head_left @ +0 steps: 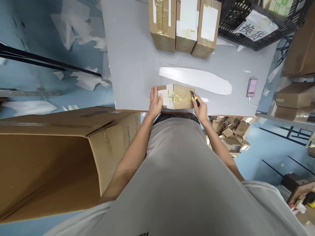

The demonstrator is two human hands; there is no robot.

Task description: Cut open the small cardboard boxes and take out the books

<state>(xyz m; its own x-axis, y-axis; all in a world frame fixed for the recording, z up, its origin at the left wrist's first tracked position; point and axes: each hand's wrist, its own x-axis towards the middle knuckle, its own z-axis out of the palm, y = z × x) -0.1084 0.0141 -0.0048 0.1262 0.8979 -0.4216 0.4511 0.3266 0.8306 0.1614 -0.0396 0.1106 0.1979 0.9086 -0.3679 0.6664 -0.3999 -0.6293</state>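
A small cardboard box (183, 97) with clear tape and a white label (168, 91) lies at the front edge of the table. My left hand (155, 102) grips its left end, fingers along the side and thumb on the label. In my right hand (201, 110) is a box cutter (195, 98), black with yellow parts. Its tip touches or hovers just over the right end of the box; I cannot tell which. Behind the box, a long white strip of paper (197, 78) lies flat on the table.
Three taped boxes (185, 39) stand at the back of the grey table (133, 65), beside a black crate (256, 46). A pixelated pink item (252, 88) lies at the right. A large open carton (113, 144) stands front left. Small boxes (231, 134) are heaped below the table's right front.
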